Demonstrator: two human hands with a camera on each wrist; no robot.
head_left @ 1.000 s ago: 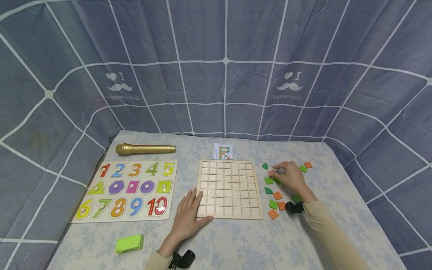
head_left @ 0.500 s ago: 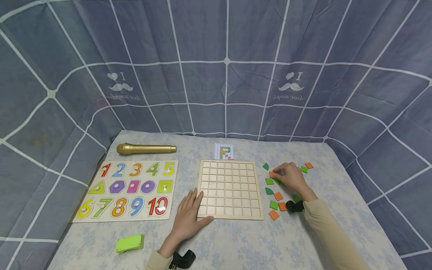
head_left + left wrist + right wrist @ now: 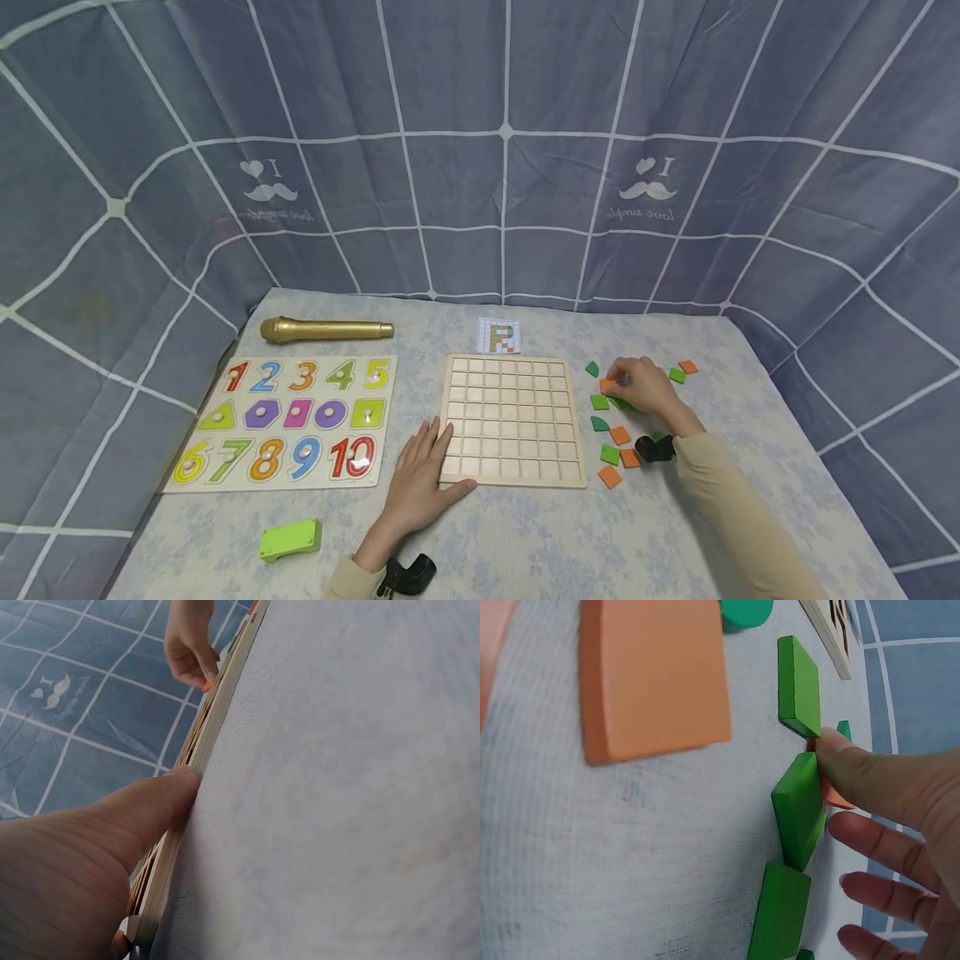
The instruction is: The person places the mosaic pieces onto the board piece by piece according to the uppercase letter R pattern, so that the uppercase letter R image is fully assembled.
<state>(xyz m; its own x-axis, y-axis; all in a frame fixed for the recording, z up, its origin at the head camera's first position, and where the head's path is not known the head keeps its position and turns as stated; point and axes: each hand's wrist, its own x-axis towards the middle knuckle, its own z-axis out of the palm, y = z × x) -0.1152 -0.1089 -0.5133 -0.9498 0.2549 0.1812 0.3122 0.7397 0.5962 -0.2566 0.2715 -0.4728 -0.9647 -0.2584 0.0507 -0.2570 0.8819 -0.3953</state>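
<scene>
My left hand (image 3: 417,479) rests with straight fingers at the near left corner of a wooden grid board (image 3: 517,421). In the left wrist view its thumb (image 3: 154,806) presses against the board's edge. Right of the board, my right hand (image 3: 645,388) pinches a small orange square tile (image 3: 605,386) by thumb and fingertips, low over the table. The right wrist view has the thumb (image 3: 840,761) at that orange tile (image 3: 836,796), partly hidden behind a green tile (image 3: 799,806). Other green tiles (image 3: 599,402) and orange tiles (image 3: 619,435) lie around this hand.
A pattern card (image 3: 498,336) lies behind the board. To the left are a number puzzle (image 3: 386,425), a gold microphone (image 3: 326,330) and a light green block (image 3: 290,540). Dark green quarter-round pieces (image 3: 600,424) lie between board and right hand. A grid-patterned curtain (image 3: 465,183) surrounds the table.
The right hand's fingers have drawn down and together at the orange tile. The left hand stays in place on the board. The head view shifts very slightly.
</scene>
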